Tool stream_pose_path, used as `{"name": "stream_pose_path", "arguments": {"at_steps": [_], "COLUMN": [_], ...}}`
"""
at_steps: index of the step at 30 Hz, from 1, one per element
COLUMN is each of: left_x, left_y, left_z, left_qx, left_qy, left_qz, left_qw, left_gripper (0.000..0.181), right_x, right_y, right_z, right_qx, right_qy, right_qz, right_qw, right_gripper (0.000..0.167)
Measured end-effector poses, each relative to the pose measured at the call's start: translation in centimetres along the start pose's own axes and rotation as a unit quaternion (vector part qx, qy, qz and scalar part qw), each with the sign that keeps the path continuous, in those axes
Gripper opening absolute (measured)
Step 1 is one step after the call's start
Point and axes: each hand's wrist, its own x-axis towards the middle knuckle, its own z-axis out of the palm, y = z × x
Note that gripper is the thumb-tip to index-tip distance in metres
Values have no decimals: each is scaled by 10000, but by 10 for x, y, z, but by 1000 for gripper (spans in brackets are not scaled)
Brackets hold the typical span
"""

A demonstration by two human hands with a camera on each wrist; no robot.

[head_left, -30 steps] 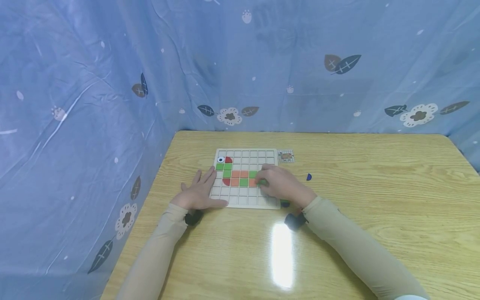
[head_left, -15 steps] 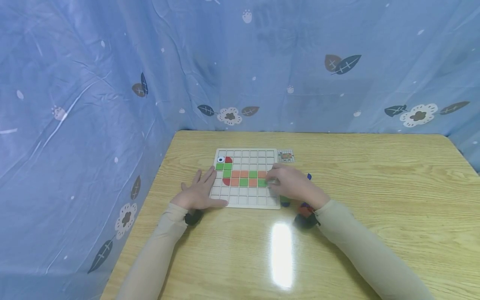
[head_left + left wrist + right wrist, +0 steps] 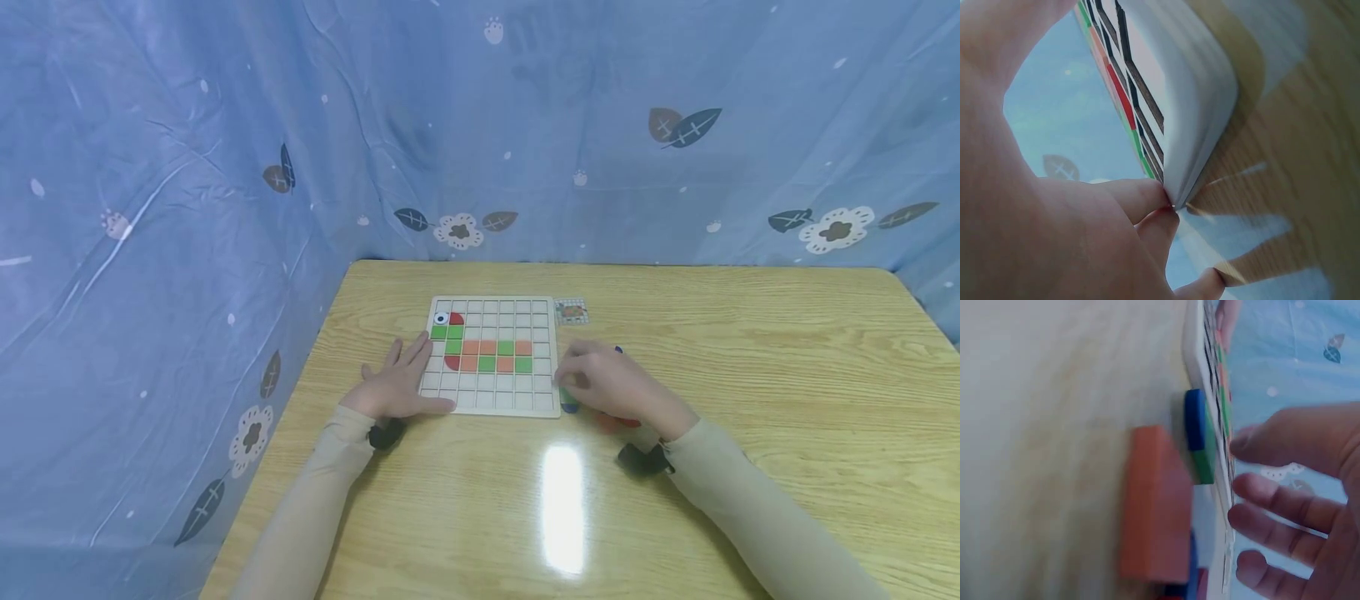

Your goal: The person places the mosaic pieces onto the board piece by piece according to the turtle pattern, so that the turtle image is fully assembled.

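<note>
A white grid board point(image 3: 491, 402) lies on the table, with green, orange and red tiles and an eye tile point(image 3: 441, 318) set in its cells. My left hand point(image 3: 393, 390) rests with spread fingers on the board's left edge; its fingertips touch that edge in the left wrist view. Just off the board's right edge, my right hand point(image 3: 607, 379) hovers over loose pieces. In the right wrist view its fingers are parted and slightly bent, with nothing seen between them. Near them are a blue piece point(image 3: 1195, 420), a green piece point(image 3: 1204, 461) and an orange block point(image 3: 1155, 509).
A small picture card point(image 3: 572, 312) lies by the board's upper right corner. A dark blue piece point(image 3: 618, 349) shows just behind my right hand, and a red piece point(image 3: 628, 422) below it. A blue patterned curtain point(image 3: 600, 125) hangs behind the table.
My right hand has moved right, off the board to the loose pieces, uncovering an orange tile and a green tile at the row ends. The left hand has stayed in place.
</note>
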Motion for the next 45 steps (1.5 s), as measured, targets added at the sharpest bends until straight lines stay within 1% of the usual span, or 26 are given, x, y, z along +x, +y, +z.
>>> {"name": "stream_pose_path", "arguments": {"at_steps": [3, 5, 11, 18, 24, 27, 32, 38, 45], "left_x": [0, -1, -1, -2, -2, -2, -2, -3, -2], "left_y": [0, 0, 1, 1, 1, 1, 1, 2, 3], "left_z": [0, 0, -1, -1, -1, -1, -1, -2, -1], "left_qx": [-12, -20, -18, -32, -60, -49, -26, -80, -58], "left_qy": [9, 11, 8, -30, -16, -4, 0, -3, 14], "left_qz": [4, 7, 3, -29, -35, -28, -25, -49, -23], "left_qw": [10000, 10000, 10000, 10000, 10000, 10000, 10000, 10000, 10000], "left_gripper": [121, 121, 122, 121, 121, 121, 122, 121, 121], "right_x": [-6, -9, -14, -18, -19, -20, -21, -20, -9], "right_y": [-1, -1, 4, 16, 19, 19, 20, 20, 13], "right_z": [0, 0, 2, 2, -4, -6, -7, -7, -9], "right_qx": [4, 6, -119, -264, -262, -216, -150, -197, -144], "right_qy": [-189, -244, -120, -1, -28, -16, 15, 75, 41], "right_qz": [-93, -145, -112, 151, 443, 511, 365, 165, 115], "right_qw": [9998, 9996, 9998, 9995, 9987, 9985, 9992, 9996, 9998], "right_gripper": [16, 16, 17, 17, 18, 19, 21, 23, 23]}}
